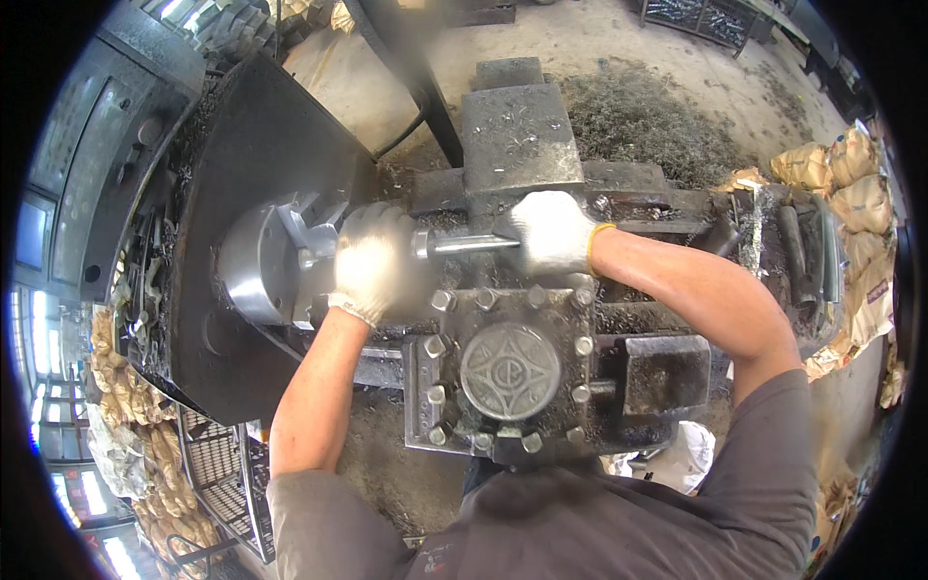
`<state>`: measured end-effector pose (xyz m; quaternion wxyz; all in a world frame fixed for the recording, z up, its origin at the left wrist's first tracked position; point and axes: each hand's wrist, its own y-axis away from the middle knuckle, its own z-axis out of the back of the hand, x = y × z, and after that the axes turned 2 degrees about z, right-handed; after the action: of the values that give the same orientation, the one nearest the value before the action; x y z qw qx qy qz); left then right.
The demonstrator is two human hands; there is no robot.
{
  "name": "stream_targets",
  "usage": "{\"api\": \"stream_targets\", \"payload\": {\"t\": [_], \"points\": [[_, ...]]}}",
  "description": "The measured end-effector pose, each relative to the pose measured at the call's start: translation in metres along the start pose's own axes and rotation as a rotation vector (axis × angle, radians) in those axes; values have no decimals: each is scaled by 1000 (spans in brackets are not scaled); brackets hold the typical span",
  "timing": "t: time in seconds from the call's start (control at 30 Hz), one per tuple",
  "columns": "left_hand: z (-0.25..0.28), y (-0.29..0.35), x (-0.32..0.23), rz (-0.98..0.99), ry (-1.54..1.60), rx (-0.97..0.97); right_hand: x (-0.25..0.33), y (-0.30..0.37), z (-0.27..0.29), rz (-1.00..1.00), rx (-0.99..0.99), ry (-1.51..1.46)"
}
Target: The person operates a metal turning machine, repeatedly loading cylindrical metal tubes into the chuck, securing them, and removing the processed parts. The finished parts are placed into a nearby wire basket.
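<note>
A bright metal shaft with a collar lies level in front of the steel lathe chuck on the left. My left hand, in a white knit glove, is wrapped round the shaft close to the chuck jaws. My right hand, gloved alike with an orange-yellow cuff edge, closes on the shaft's right end. The shaft's left tip is at the jaws; I cannot tell whether they clamp it. Nearer to me, below both hands, sits the square tool post with several bolts round its round cap.
A dark guard plate stands behind the chuck. A dark block lies beyond the shaft, with metal shavings heaped past it. Stacked sacks stand at the right. A black basket is at lower left.
</note>
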<state>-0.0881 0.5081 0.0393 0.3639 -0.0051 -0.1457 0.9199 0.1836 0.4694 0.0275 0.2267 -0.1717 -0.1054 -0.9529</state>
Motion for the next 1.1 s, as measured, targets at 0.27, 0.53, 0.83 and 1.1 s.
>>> {"api": "stream_targets", "payload": {"t": [0.27,0.53,0.83,1.1], "points": [[-11,8,12,4,-39,-49,10,8,24,-61,94,-86],[-9,8,17,12,1,-73,-6,-8,-6,14,16,44],[-8,15,10,5,4,-55,-24,51,25,-217,27,-33],[-3,6,10,41,26,6,1,11,4,-138,28,79]]}}
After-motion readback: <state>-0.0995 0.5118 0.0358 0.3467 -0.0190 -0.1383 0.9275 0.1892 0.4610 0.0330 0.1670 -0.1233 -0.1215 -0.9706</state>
